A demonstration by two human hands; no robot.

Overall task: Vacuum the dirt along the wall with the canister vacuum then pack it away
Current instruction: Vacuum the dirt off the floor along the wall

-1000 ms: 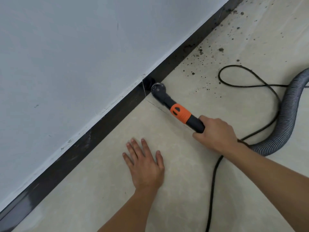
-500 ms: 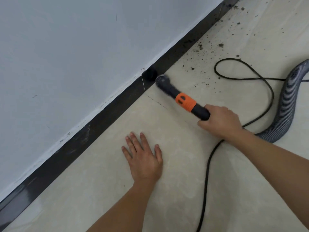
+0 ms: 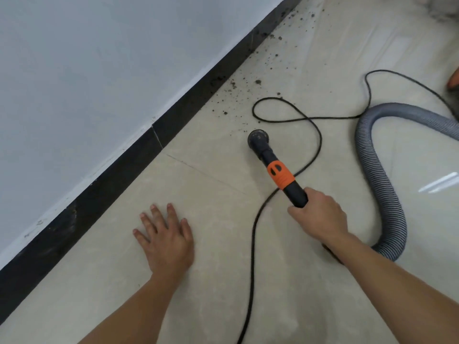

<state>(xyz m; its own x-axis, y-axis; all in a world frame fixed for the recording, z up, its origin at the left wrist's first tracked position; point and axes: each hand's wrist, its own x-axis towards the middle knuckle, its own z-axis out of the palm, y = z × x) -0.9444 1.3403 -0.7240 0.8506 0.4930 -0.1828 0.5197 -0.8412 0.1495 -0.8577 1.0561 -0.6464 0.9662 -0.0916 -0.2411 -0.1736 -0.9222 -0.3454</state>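
Observation:
My right hand (image 3: 319, 218) grips the black vacuum wand (image 3: 282, 175) with its orange collar. Its round black nozzle (image 3: 258, 140) sits on the beige tile floor, away from the black baseboard (image 3: 171, 120). Dark dirt specks (image 3: 236, 95) lie scattered ahead of the nozzle, along the baseboard and out over the floor toward the upper right. A grey ribbed hose (image 3: 377, 175) curves from behind my right wrist up to the right edge. My left hand (image 3: 165, 238) rests flat on the floor, fingers spread.
A black power cord (image 3: 253, 244) runs up from the bottom edge, passes under the wand and loops on the floor beyond the nozzle. A pale grey wall (image 3: 99, 58) fills the upper left. An orange object (image 3: 454, 80) shows at the right edge.
The nozzle has come off the baseboard and moved right, out onto the open floor. My left hand stays flat in place. The view has shifted, showing more dirt and hose.

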